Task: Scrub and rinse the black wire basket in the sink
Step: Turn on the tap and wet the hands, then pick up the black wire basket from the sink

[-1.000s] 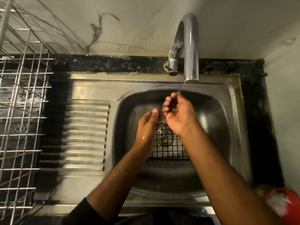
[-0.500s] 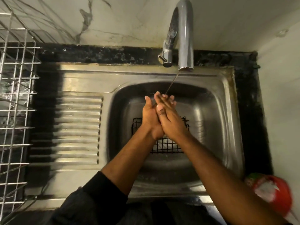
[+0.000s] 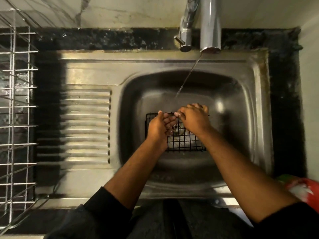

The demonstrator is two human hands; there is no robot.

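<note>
The hands had parted since half a second earlier and dropped below the stream. The left hand (image 3: 158, 129) and right hand (image 3: 194, 120) hovered with loosely curled fingers, holding nothing, over the basket (image 3: 185, 144) on the sink (image 3: 250, 118) floor.

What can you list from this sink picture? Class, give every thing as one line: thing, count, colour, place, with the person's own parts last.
wire basket: one, black, flat on the basin floor over the drain.
sink: one, steel, centre, ribbed drainboard on its left.
tap: one, chrome, top, thin stream of water running.
dish rack: one, silver wire, far left.
counter edge: one, black, behind and right of the sink.
bag-like object: one, red and white, lower right, blurred.
left hand: one, above the basket's left side, fingers loosely curled.
right hand: one, above the basket's far edge; grip unclear.
</note>
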